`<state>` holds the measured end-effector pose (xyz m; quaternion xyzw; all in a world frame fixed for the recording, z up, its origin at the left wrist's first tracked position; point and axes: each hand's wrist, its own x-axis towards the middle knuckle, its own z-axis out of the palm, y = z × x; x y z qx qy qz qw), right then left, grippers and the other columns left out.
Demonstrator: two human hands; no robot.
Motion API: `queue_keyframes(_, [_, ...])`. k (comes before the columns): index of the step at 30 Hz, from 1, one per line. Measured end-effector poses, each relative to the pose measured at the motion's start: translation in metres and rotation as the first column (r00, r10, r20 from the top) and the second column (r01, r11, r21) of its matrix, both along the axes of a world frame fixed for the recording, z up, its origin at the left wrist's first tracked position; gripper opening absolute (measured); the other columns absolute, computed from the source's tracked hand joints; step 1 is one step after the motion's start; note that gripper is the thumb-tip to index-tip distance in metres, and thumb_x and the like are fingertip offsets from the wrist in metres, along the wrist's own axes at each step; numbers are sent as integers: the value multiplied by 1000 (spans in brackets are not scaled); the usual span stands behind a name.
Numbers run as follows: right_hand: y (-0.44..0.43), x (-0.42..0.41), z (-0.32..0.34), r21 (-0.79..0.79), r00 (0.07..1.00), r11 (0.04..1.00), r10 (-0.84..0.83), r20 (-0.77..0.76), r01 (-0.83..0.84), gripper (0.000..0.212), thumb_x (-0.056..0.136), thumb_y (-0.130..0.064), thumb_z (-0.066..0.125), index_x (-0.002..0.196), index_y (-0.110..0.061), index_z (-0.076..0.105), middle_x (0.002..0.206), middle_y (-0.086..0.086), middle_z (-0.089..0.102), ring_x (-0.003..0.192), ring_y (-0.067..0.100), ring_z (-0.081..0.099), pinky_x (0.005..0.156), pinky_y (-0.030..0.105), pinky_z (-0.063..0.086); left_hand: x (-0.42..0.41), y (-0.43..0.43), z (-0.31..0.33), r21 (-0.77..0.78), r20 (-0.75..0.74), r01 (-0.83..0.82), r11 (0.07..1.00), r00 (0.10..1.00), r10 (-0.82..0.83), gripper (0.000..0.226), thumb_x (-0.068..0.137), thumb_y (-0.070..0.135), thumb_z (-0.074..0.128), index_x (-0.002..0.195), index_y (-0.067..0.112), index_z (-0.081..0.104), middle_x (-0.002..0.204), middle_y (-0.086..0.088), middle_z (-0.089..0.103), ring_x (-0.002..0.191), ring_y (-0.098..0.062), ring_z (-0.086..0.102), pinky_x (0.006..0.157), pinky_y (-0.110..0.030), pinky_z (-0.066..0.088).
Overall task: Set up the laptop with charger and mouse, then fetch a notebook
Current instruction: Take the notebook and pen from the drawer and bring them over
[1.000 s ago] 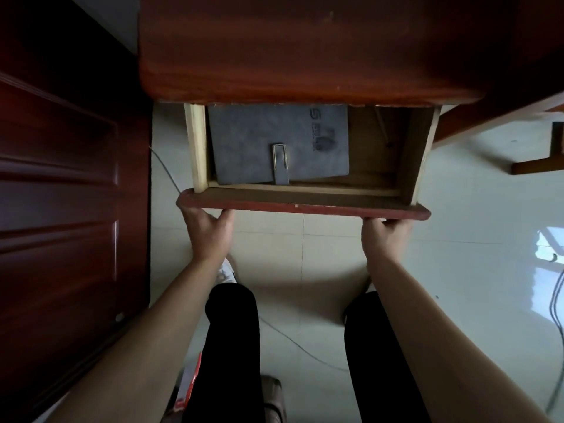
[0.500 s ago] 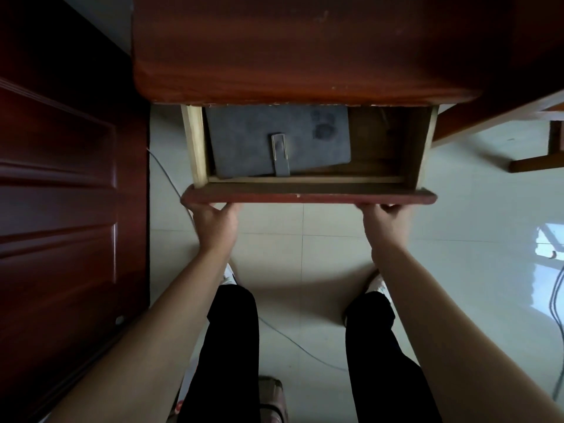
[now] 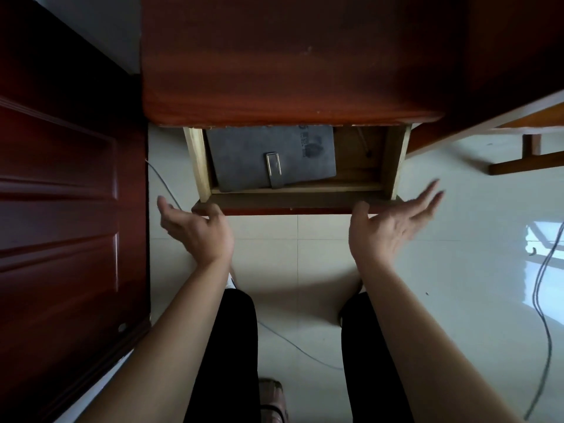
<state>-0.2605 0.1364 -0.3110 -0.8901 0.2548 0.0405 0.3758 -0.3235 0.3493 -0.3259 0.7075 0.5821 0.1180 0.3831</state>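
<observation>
A grey notebook (image 3: 268,154) with a metal clasp lies flat in the open wooden drawer (image 3: 293,206), against its left side; its far edge is hidden under the red-brown desk top (image 3: 290,65). My left hand (image 3: 195,230) hovers just below the drawer front's left corner, fingers spread, holding nothing. At the drawer front's right corner my right hand (image 3: 393,221) is also spread, palm turned up, thumb near the front edge, with nothing in it.
A dark red door (image 3: 67,209) stands close on the left. Thin cables run over the pale tiled floor, one cable (image 3: 161,181) left of the drawer, another cable (image 3: 543,300) at the far right. A wooden chair rail (image 3: 525,163) shows at the right. My black-trousered legs are below.
Both hands have let go of the drawer front and opened, the right swinging outward. The drawer stands pulled out with the notebook shifted slightly inside.
</observation>
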Motion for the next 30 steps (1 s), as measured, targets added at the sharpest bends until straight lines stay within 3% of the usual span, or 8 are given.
queue_keyframes(3, [-2, 21, 5, -184, 915, 901, 403, 22, -392, 74, 87, -9, 55, 156, -12, 28, 164, 18, 18, 146, 39, 24, 118, 54, 26, 5, 2, 12, 238, -76, 452, 860, 891, -448, 74, 80, 12, 63, 146, 1, 32, 146, -26, 33, 135, -41, 34, 109, -52, 36])
queue_keyframes(7, [10, 71, -14, -194, 845, 823, 508, -169, -534, 66, 96, -19, 59, 155, -16, 29, 157, 16, 33, 140, 36, 38, 112, 53, 41, 31, 5, 8, 186, -231, 748, 638, 664, -711, 76, 86, 29, 68, 149, 7, 31, 151, -24, 30, 140, -38, 30, 108, -54, 40])
queue_keyframes(10, [21, 99, -30, -242, 841, 826, 419, -342, -510, 71, 98, -21, 62, 157, -14, 24, 156, 19, 35, 137, 36, 44, 108, 47, 43, 42, 9, -1, 74, -252, 747, 661, 655, -712, 88, 87, 39, 69, 154, 9, 20, 156, -22, 24, 144, -38, 23, 114, -57, 29])
queue_keyframes(15, [33, 109, -39, -176, 866, 878, 372, -334, -445, 47, 100, -3, 49, 145, -10, 39, 131, 18, 58, 117, 32, 60, 94, 40, 49, 49, 5, -10, -12, -221, 681, 732, 712, -666, 103, 82, 49, 73, 156, 12, 11, 161, -18, 13, 148, -35, 15, 118, -51, 22])
queue_keyframes(19, [31, 97, -30, 15, 877, 935, 337, -343, -353, 59, 105, -28, 47, 157, -11, 24, 151, 15, 44, 138, 31, 45, 109, 39, 40, 51, -2, -12, -21, -205, 661, 750, 732, -650, 110, 76, 52, 78, 155, 17, 11, 160, -18, 11, 146, -35, 18, 113, -50, 30])
queue_keyframes(22, [28, 91, -30, 221, 877, 943, 315, -364, -247, 52, 107, -37, 37, 153, -13, 34, 149, 16, 47, 136, 32, 47, 114, 44, 38, 54, -4, -14, -42, -206, 634, 772, 751, -627, 113, 72, 53, 80, 155, 20, 11, 160, -18, 10, 146, -37, 16, 114, -53, 30])
queue_keyframes(26, [29, 90, -32, 324, 854, 910, 372, -364, -258, 72, 96, -65, 47, 148, -16, 38, 142, 10, 55, 127, 30, 54, 102, 42, 47, 55, -4, -15, -58, -208, 635, 770, 747, -632, 117, 69, 56, 82, 155, 23, 11, 161, -19, 6, 147, -38, 12, 115, -55, 28])
queue_keyframes(30, [31, 87, -28, 398, 894, 889, 352, -277, -227, 64, 94, -62, 55, 142, -21, 44, 132, 2, 63, 117, 20, 61, 91, 28, 53, 48, 0, -11, -20, -289, 712, 702, 668, -685, 123, 64, 71, 75, 157, 25, 10, 162, -20, 5, 147, -41, 11, 114, -59, 26])
